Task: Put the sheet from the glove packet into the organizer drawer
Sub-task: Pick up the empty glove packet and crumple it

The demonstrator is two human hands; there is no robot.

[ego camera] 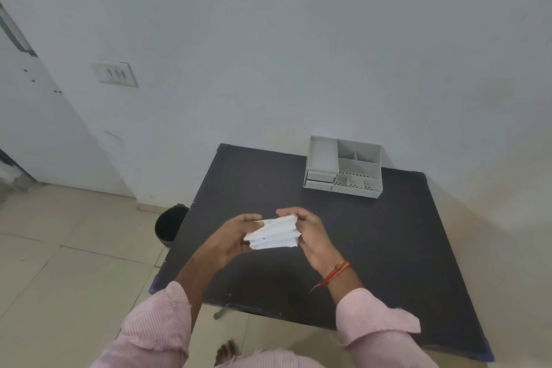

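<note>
Both hands hold a white folded glove packet [273, 233] above the middle of the dark table [373, 248]. My left hand [236, 234] grips its left end and my right hand [310, 233] pinches its right end. The packet shows several folded paper layers and a small blue mark; I cannot tell the sheet apart from the packet. The grey organizer [343, 166] stands at the table's far edge by the wall, with two small shut drawers [319, 181] at its front left.
A black bin [170, 225] stands on the tiled floor just left of the table. The wall rises directly behind the organizer. A bare foot [227, 352] shows below the table's near edge.
</note>
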